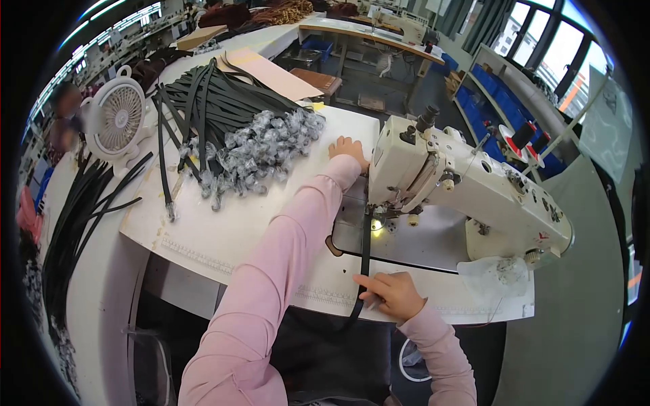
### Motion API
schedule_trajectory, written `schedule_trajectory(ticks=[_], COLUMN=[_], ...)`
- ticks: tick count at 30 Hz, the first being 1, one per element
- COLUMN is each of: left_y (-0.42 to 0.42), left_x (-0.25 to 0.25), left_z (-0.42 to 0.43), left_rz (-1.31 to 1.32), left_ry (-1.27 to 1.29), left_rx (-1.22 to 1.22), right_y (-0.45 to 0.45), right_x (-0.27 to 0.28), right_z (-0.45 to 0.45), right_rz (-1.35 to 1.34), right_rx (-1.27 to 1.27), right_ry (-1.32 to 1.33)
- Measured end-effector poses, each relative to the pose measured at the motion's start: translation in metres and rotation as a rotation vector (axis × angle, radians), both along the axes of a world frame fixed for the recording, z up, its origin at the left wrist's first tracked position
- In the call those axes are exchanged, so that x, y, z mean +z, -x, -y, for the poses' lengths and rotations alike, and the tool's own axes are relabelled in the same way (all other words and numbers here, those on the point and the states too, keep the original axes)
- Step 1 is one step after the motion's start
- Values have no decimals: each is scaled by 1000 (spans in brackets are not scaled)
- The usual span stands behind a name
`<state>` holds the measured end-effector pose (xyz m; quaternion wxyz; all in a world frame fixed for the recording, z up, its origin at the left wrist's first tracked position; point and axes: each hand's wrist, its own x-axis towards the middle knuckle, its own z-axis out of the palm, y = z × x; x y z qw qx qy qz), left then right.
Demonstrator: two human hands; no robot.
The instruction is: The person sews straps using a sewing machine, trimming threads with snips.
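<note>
The strap runs from under the machine head over the desk's front edge. I see the right hand with index finger laid on it, the others bent; whether they pinch, I cannot tell. The left hand is beside the head, its fingers slightly bent; I cannot tell their grip. I judge this strap is mid-work; many lie in the pile toward the far left corner, finished or not is unclear. The ruler's figures and a red mark are too small for reading.
</note>
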<state>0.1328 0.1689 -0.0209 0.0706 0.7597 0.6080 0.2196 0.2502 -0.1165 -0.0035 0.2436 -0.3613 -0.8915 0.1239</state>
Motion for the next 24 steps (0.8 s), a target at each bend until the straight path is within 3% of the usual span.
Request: schedule_trajectory(ticks=[2,4,6,8,9,11,13,17,20,23,24], left_y=[-24,-49,-50,-13,7,32,57,108,122,116,114], left_x=[-44,-75,-80,-58,-19,5,11,20,19,9,9], left_z=[-32,-79,-88,-71,-37,2,24,94,134,163,166], left_rz=[100,127,393,906,976,1280,1412,1359,1465,1558,1542], left_ry=[-195,-90,46,228,329,348,431,589,727,737,740], left_rx=[-12,-9,-130,-364,-290,-429,-558,-551,-362,-367,-362], right_y=[3,2,-2,-3,-1,-2,-6,4,11,26,27], right_x=[3,-1,-6,-8,4,7,2,-2,-6,36,34], right_z=[2,0,-3,-4,-2,-2,-1,-4,-9,-18,-26], right_rz=[114,96,-9,-132,-131,-233,-305,-318,-757,-1183,-1186], right_rx=[4,-9,-29,-59,-115,-189,-247,-499,-474,-369,-328], right_ry=[-64,-50,32,110,127,125,130,32,536,1331,1362])
